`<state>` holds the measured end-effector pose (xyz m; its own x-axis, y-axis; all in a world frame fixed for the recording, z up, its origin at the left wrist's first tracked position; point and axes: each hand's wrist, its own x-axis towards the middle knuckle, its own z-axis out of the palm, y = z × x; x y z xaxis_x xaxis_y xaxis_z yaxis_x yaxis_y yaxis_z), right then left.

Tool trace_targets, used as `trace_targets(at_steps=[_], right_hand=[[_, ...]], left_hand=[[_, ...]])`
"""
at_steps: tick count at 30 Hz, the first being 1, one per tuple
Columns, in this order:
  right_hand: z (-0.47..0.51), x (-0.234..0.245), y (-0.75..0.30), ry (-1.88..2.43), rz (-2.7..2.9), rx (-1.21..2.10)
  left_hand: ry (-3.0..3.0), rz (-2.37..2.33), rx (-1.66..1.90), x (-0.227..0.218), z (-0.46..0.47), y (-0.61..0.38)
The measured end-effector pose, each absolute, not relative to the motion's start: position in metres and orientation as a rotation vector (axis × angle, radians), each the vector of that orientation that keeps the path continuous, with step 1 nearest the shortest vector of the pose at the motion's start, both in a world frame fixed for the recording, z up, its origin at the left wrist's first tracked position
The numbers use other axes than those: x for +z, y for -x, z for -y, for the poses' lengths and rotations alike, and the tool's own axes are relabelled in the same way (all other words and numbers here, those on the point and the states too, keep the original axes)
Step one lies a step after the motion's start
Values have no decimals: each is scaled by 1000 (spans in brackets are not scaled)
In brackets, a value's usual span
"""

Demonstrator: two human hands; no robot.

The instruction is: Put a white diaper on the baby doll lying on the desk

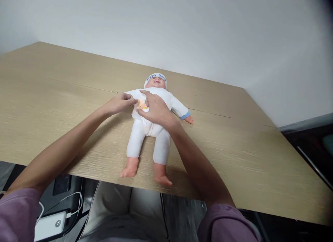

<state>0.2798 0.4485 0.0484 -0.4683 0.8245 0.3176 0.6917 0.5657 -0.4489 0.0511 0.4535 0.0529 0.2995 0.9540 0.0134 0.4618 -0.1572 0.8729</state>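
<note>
A baby doll lies on its back on the wooden table, head away from me, feet near the front edge. It wears a white romper and a white cap with blue lettering. My left hand pinches the romper fabric at the doll's chest on the left side. My right hand rests on the doll's torso, fingers curled on the fabric at the chest opening, where an orange patch shows. One doll arm sticks out to the right.
A white wall stands behind the table. Below the front edge are my lap in light trousers, a white power bank with a cable at lower left, and dark furniture at the right.
</note>
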Motion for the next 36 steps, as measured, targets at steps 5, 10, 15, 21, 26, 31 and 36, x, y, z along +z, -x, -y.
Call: trace_targets(at_steps=[5, 10, 15, 21, 26, 31, 36], right_hand=[[-451, 51, -284, 1181, 2275, 440], [-454, 52, -290, 1176, 2187, 561], [-454, 54, -293, 1139, 2134, 634], [-456, 51, -293, 1131, 2053, 622], [-457, 51, -291, 1081, 1917, 485], [-413, 62, -301, 1152, 1843, 270], [-324, 51, -323, 1138, 2008, 395]], left_hand=[[-1685, -1104, 864, 48, -460, -95], [-1587, -984, 1154, 15, -470, -97], [-1767, -1032, 1271, -19, -475, -86], [-1817, -1009, 1258, -26, -481, -82], [-1845, -1206, 1283, -11, -475, -77], [-1945, -1418, 1452, 30, -415, -81], [-2303, -1242, 1023, 47, -336, -93]])
